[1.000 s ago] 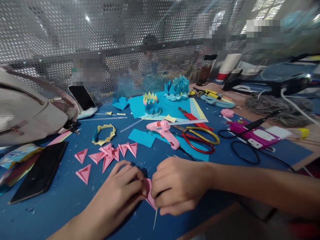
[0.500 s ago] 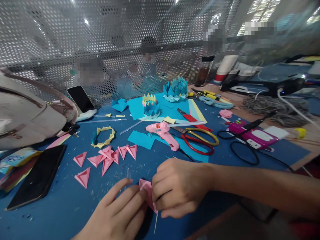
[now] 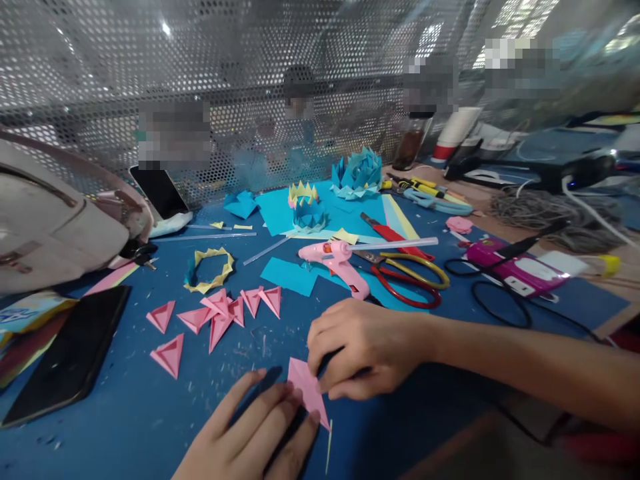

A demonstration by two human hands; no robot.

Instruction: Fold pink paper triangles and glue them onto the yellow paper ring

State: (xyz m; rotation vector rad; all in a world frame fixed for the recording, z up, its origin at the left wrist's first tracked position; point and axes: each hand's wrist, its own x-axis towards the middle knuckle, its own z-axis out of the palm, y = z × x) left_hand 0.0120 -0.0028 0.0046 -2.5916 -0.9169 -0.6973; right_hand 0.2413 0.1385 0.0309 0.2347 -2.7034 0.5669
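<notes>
A pink piece of folded paper point(image 3: 309, 390) lies on the blue tabletop between my hands. My left hand point(image 3: 263, 423) has its fingers stretched out, the tips resting on the paper's left edge. With bent fingers, my right hand point(image 3: 363, 350) pinches the paper's right edge. A thin pale strip point(image 3: 329, 450) lies just below the paper's lower tip. Farther off to the left are several folded pink triangles point(image 3: 220, 317), some overlapping. Beyond my right hand a pink glue gun point(image 3: 343, 267) lies on its side with a clear glue stick in its back end.
Scissors point(image 3: 410, 280) with red and yellow handles lie right of the glue gun. A yellow paper ring point(image 3: 233, 263), a small paper crown point(image 3: 305, 210) and a blue paper lotus point(image 3: 357, 175) stand farther back. At left are a black phone point(image 3: 70, 353) and a bag point(image 3: 55, 220); a purple power strip point(image 3: 515, 270) sits right.
My right hand has shifted slightly up and away, and more of the pink paper shows between my hands. My left fingers have spread a little. The view has shifted slightly.
</notes>
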